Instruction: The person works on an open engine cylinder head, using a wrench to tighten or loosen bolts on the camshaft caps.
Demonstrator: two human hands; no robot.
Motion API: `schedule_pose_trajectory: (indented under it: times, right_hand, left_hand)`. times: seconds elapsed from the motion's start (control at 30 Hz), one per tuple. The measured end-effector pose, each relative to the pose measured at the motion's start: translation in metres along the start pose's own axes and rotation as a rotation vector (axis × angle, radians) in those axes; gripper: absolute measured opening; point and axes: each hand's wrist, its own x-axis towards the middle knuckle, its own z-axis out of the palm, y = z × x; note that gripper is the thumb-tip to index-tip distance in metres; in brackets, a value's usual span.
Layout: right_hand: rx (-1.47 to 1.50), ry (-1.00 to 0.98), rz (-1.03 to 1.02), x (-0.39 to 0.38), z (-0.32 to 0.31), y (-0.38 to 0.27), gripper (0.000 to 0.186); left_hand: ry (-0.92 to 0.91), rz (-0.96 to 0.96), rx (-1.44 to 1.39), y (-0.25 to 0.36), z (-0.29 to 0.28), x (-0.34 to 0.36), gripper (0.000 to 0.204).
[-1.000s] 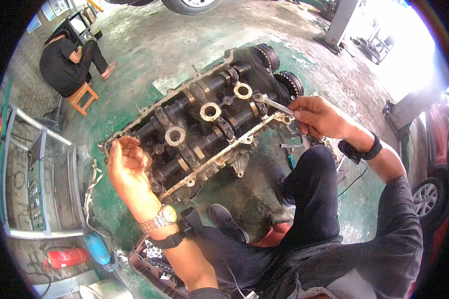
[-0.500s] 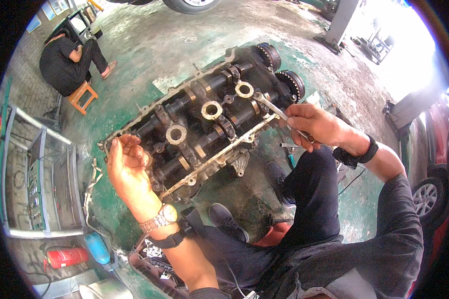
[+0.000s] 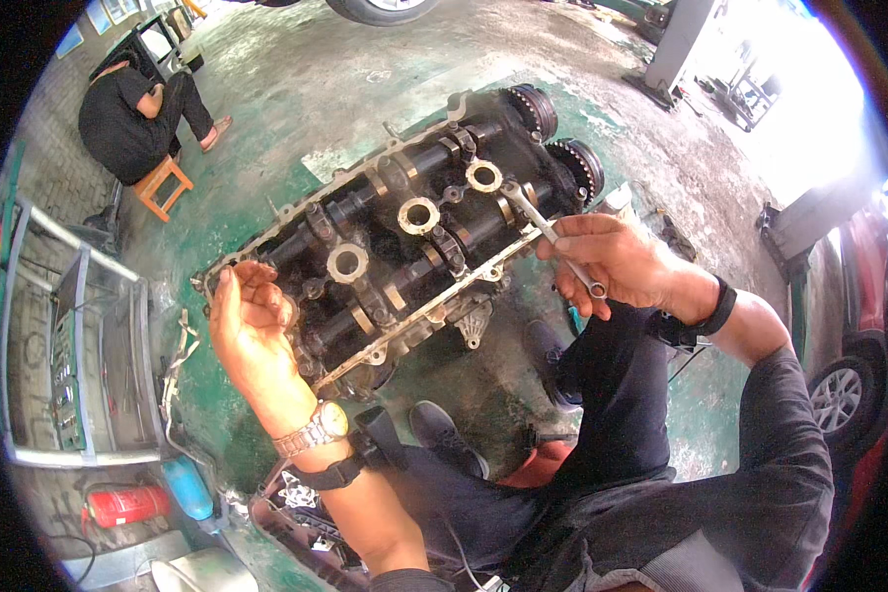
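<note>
A cylinder head (image 3: 365, 326) with two dark camshafts and pale round plug tubes lies slantwise before me; two toothed sprockets (image 3: 574, 166) sit at its far right end. My right hand (image 3: 607, 259), above its near right edge, grips a combination wrench (image 3: 534, 213). The wrench's open end lies over the near camshaft beside the right plug tube, and its ring end sticks out below my fingers. At the left end of the cylinder head, my left hand (image 3: 252, 321) rests with loosely curled fingers and nothing visible in it. Its contact with the casting is partly hidden.
A person (image 3: 123, 118) sits on a wooden stool (image 3: 164, 189) at far left. A metal rack (image 3: 89, 459), a red fire extinguisher (image 3: 128, 506) and a blue bottle (image 3: 187, 488) stand at left. My shoes (image 3: 446, 434) are below the casting. A red car (image 3: 873, 266) is at right.
My right hand has shifted its hold and turned, and the wrench's ring end now shows below the fingers. The wrench stands steeper. My left hand has stayed in place.
</note>
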Motion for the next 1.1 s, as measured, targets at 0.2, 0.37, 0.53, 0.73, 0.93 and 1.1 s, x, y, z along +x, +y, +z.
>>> schedule_pose_trajectory:
  times: [0.2,0.37,0.53,0.73,0.93,1.1]
  right_hand:
    - [0.095,0.043,-0.082,0.002,0.006,0.014,0.025]
    - [0.164,0.066,-0.091,0.001,0.01,0.016,0.024]
    - [0.24,0.092,-0.114,0.002,0.02,0.017,0.024]
    - [0.211,0.083,-0.148,0.006,0.031,0.019,0.023]
    - [0.298,0.089,-0.143,0.004,0.035,0.017,0.021]
    - [0.282,0.129,-0.17,0.005,0.041,0.017,0.019]
  left_hand:
    - [0.041,-0.008,-0.045,-0.003,0.001,0.0,0.029]
    - [-0.007,-0.02,-0.021,-0.002,-0.001,0.004,0.029]
    - [0.052,-0.046,-0.061,-0.002,0.002,0.0,0.029]
    - [0.082,-0.05,-0.084,0.0,0.005,-0.003,0.028]
    - [0.018,-0.005,-0.026,0.0,0.0,0.001,0.028]
    - [0.014,0.005,0.007,-0.002,-0.004,0.003,0.028]
